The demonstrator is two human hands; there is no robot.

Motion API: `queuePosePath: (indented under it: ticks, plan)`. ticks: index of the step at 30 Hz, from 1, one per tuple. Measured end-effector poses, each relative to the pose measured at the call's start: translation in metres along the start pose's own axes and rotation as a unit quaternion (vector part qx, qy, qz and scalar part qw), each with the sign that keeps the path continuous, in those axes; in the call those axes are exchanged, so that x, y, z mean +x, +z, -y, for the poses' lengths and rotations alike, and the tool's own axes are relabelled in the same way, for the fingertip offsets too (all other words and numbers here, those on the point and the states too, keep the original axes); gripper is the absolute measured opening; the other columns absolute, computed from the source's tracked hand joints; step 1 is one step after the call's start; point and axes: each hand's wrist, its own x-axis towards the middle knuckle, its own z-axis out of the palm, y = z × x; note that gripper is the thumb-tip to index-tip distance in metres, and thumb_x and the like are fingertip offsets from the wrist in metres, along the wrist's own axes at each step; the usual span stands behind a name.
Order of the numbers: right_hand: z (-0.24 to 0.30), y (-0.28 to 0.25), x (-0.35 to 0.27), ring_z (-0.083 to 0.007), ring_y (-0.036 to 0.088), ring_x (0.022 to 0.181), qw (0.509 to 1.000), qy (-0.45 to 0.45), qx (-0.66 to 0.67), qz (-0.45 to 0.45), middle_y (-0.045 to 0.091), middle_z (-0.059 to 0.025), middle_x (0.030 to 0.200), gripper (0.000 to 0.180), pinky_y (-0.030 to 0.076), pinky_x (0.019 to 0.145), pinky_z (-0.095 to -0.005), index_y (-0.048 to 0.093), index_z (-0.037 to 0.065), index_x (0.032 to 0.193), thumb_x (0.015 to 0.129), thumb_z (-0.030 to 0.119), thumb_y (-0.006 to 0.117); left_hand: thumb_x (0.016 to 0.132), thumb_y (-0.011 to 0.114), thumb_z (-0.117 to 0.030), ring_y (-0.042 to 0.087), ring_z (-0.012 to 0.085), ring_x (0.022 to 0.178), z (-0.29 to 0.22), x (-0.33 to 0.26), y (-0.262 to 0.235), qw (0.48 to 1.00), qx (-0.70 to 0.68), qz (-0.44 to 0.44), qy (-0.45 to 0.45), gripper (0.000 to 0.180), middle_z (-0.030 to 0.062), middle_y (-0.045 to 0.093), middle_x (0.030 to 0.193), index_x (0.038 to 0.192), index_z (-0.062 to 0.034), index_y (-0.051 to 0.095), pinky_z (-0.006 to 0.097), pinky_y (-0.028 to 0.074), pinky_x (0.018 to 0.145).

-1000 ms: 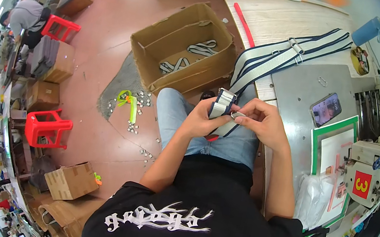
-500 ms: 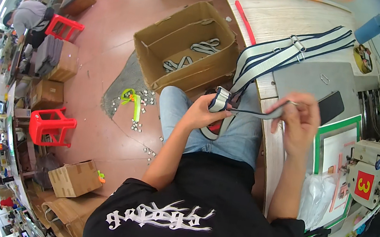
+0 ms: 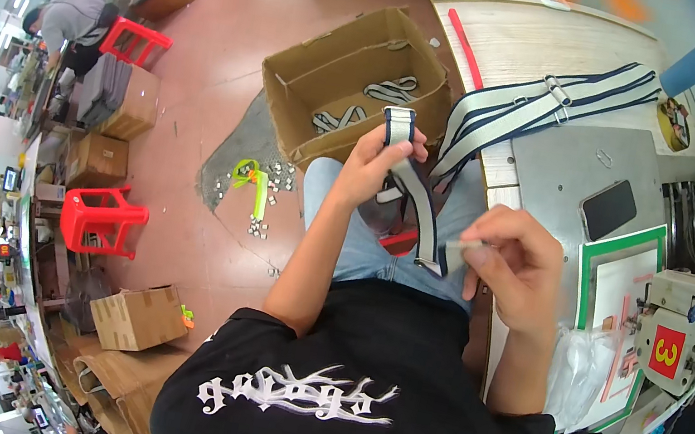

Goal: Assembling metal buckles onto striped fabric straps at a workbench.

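Note:
A white webbing strap [image 3: 422,208] with navy edges hangs in a curve between my two hands over my lap. My left hand [image 3: 367,168] is closed around its upper part, where a metal buckle [image 3: 400,112] shows at the top of a folded loop. Thumb and fingers of my right hand [image 3: 518,269] pinch the other end, lower and beside the table edge. More white-and-navy straps [image 3: 513,107] lie across the table corner and drape off its edge; a metal slider buckle [image 3: 557,90] sits on them.
An open cardboard box [image 3: 307,72] with some straps inside stands on the floor ahead. On the table are a phone [image 3: 609,209], a wire-like metal ring [image 3: 605,158], a red strip [image 3: 466,48] and a sewing machine [image 3: 673,331]. Red stools [image 3: 101,219] stand left, where a person [image 3: 74,20] bends over.
My right hand has moved down and toward me with the strap end, and the strap now sags in a curve. My left hand has risen and tipped the buckle upward.

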Motion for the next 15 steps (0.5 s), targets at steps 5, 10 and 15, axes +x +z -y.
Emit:
queuePosePath:
  ticks: [5,10,15]
  plan:
    - [-0.035,-0.002,0.017,-0.0054,0.062,0.065,0.994,0.068,0.016,-0.085,0.071,-0.0052,0.091,0.015,0.049,0.051,-0.0216,0.066,-0.001,0.115,0.101,0.004,0.069,0.115,0.043,-0.020,0.067,0.0157,0.100,-0.030,-0.011,0.029,0.993,0.096,0.051,0.040,0.039,0.0082,0.076,0.107,0.140,0.0022,0.062,0.032,0.052,0.096]
    - [-0.054,-0.002,0.028,-0.0054,0.062,0.066,0.988,0.084,0.009,-0.128,0.072,-0.0042,0.088,0.014,0.048,0.052,-0.0214,0.064,0.000,0.108,0.100,0.007,0.073,0.106,0.050,-0.001,0.065,0.0141,0.093,-0.034,-0.026,0.043,0.981,0.177,0.058,0.055,0.041,0.0089,0.070,0.105,0.147,-0.0028,0.056,0.031,0.052,0.085]
    - [-0.059,-0.006,0.030,-0.0054,0.062,0.066,0.987,0.074,0.001,-0.142,0.071,-0.0038,0.086,0.012,0.049,0.052,-0.0217,0.063,0.000,0.106,0.100,0.006,0.072,0.101,0.053,0.003,0.059,0.0085,0.072,-0.022,-0.032,0.055,0.976,0.174,0.051,0.118,0.038,0.0052,0.065,0.088,0.138,-0.0003,0.060,0.027,0.049,0.066]
